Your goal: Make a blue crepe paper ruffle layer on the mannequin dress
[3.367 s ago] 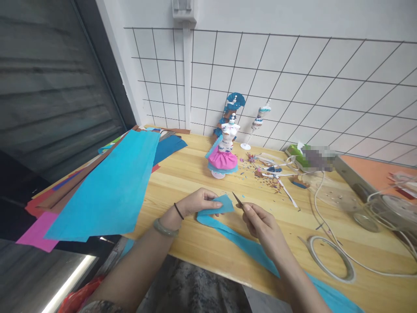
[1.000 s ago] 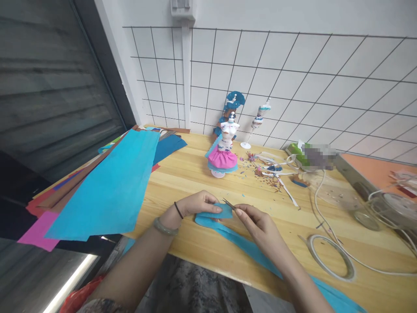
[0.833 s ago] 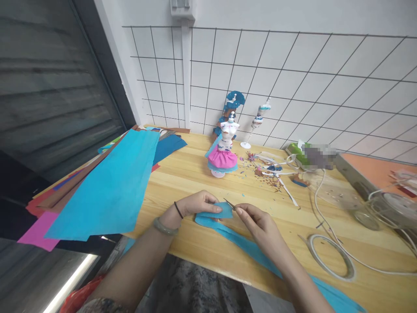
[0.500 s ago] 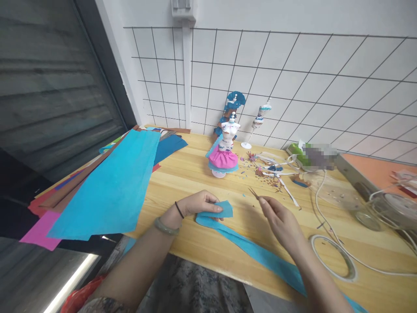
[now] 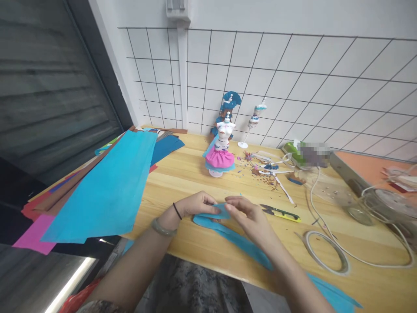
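My left hand (image 5: 203, 205) is closed on the folded end of a long blue paper strip (image 5: 241, 241), its thumb on top. At the free edge of that fold, my right hand (image 5: 246, 213) pinches the paper between thumb and fingertips. The strip runs under my right forearm to the table's front right. Thread snips (image 5: 282, 213) with a yellow handle lie just right of my right hand. Beyond my hands stands a small white dress form (image 5: 225, 132) wearing a gathered pink skirt (image 5: 220, 159) over a blue layer.
Large paper sheets, blue on top (image 5: 107, 191), overhang the table's left side. Behind stand a blue-decorated figure (image 5: 232, 100) and another small form (image 5: 257, 115). Paper scraps (image 5: 265, 171), a roll of tape (image 5: 325, 252) and a white cable (image 5: 314, 204) lie to the right.
My right hand has moved left to the blue paper and no longer holds the pointed tool. The yellow-handled snips now show on the table. My left hand keeps its hold.
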Demonstrator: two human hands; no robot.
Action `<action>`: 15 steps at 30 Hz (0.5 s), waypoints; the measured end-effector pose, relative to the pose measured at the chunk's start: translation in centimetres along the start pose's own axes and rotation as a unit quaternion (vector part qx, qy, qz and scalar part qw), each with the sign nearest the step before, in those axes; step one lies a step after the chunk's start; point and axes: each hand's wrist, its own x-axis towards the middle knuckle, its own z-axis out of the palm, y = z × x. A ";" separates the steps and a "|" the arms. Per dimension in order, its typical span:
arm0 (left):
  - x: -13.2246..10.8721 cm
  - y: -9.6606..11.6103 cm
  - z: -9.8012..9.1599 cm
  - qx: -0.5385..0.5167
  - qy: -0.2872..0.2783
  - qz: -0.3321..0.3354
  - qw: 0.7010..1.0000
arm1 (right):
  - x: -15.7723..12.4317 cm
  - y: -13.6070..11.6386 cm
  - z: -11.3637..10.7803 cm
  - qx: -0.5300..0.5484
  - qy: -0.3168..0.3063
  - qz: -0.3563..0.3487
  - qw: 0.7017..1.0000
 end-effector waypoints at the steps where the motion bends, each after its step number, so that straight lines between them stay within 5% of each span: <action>1: 0.0 0.0 0.0 0.004 0.003 0.004 1.000 | 0.2 -0.4 0.7 0.025 0.013 0.005 1.000; 4: 0.0 0.0 -0.1 0.011 0.009 0.006 1.000 | 0.5 -0.8 1.5 0.058 0.051 0.014 0.997; 8: 0.0 -0.3 -0.3 0.000 0.006 -0.010 1.000 | 0.8 0.1 -0.8 0.065 0.096 0.046 0.992; 11: 0.1 -0.4 -0.3 -0.018 0.015 -0.012 1.000 | 1.2 1.3 -4.0 -0.085 0.146 0.065 0.983; 15: 0.1 -0.2 -0.1 -0.035 0.050 0.005 0.998 | 0.5 0.6 -6.6 -0.326 0.200 -0.014 0.924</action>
